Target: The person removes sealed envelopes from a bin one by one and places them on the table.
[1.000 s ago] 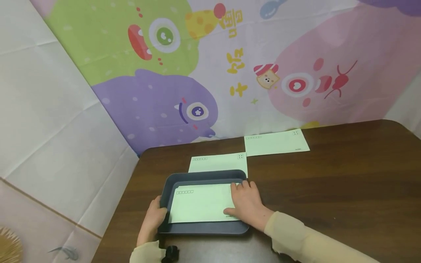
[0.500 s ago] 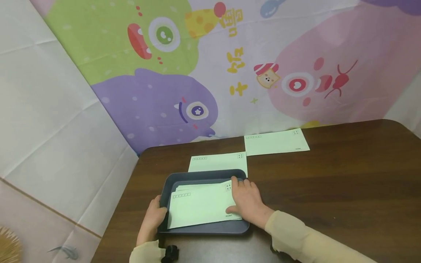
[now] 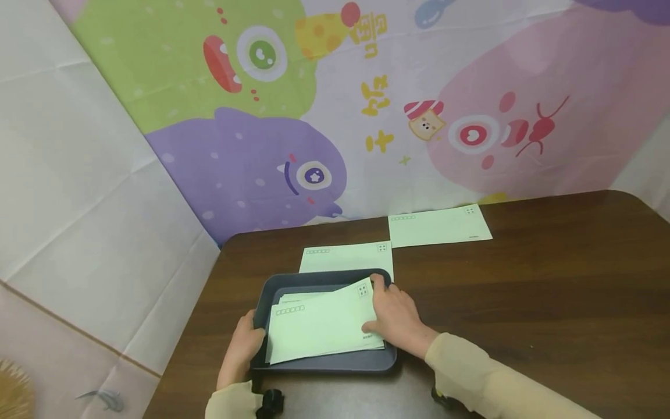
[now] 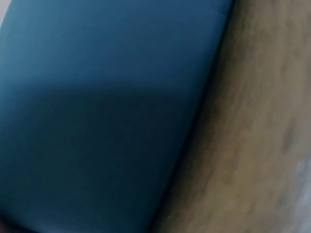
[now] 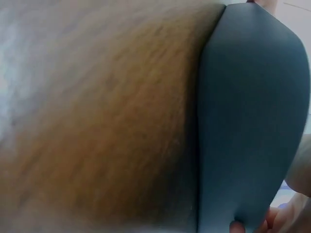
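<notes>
A dark grey-blue tray [image 3: 335, 364] sits near the table's front edge, with a stack of pale envelopes inside. My left hand [image 3: 246, 343] grips the tray's left wall, thumb over the rim. At the other side, my right hand [image 3: 396, 314] pinches the right end of the top envelope [image 3: 321, 329], its thumb on the face. That envelope lies slanted, its right end raised; a lower envelope [image 3: 293, 297] peeks out behind it. Both wrist views are filled mostly by the tray's outer wall [image 4: 107, 53], and the right wrist one shows fingertips [image 5: 236, 227] against the wall [image 5: 252, 116].
Behind the tray lies an envelope [image 3: 345, 259], partly covered by the tray's far side. Another envelope [image 3: 439, 227] lies farther back to the right, against the cartoon cloth [image 3: 387, 174]. The brown table [image 3: 549, 302] extends to the right.
The top envelope has slid toward the tray's front left, then tilted, its right end lifting with my right hand. An envelope beneath has come into view. My left hand stays on the tray.
</notes>
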A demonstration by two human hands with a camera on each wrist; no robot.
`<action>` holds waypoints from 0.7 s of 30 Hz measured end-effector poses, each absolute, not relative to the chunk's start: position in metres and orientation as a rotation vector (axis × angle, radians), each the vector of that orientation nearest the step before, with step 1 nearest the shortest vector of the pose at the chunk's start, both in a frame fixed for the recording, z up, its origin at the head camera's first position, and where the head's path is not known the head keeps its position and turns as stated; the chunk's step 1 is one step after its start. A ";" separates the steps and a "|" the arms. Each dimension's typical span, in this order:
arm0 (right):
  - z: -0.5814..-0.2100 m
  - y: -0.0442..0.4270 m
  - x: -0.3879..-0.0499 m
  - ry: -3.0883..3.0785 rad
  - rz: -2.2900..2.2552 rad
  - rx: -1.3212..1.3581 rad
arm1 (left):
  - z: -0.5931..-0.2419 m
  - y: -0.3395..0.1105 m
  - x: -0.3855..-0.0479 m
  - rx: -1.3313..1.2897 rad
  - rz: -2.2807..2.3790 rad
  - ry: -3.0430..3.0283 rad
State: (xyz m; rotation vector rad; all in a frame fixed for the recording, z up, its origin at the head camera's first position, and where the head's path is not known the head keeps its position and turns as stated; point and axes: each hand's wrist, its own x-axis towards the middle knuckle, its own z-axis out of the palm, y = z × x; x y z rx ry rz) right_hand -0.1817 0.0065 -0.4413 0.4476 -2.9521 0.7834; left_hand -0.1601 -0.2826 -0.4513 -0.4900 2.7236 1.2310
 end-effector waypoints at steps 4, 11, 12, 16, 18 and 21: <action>-0.439 0.008 -0.183 -2.962 0.877 0.430 | -0.451 -0.283 -0.161 -0.485 1.215 2.726; -0.434 0.013 -0.181 -2.959 0.910 0.442 | -0.450 -0.283 -0.161 -0.484 1.222 2.724; -0.434 0.014 -0.181 -2.955 0.907 0.443 | -0.449 -0.283 -0.161 -0.489 1.225 2.719; -0.432 0.016 -0.179 -2.938 0.861 0.456 | -0.449 -0.282 -0.161 -0.503 1.224 2.711; -0.431 0.016 -0.179 -2.925 0.830 0.470 | -0.450 -0.283 -0.161 -0.508 1.224 2.709; -0.430 0.016 -0.178 -2.907 0.783 0.489 | -0.450 -0.283 -0.162 -0.507 1.221 2.712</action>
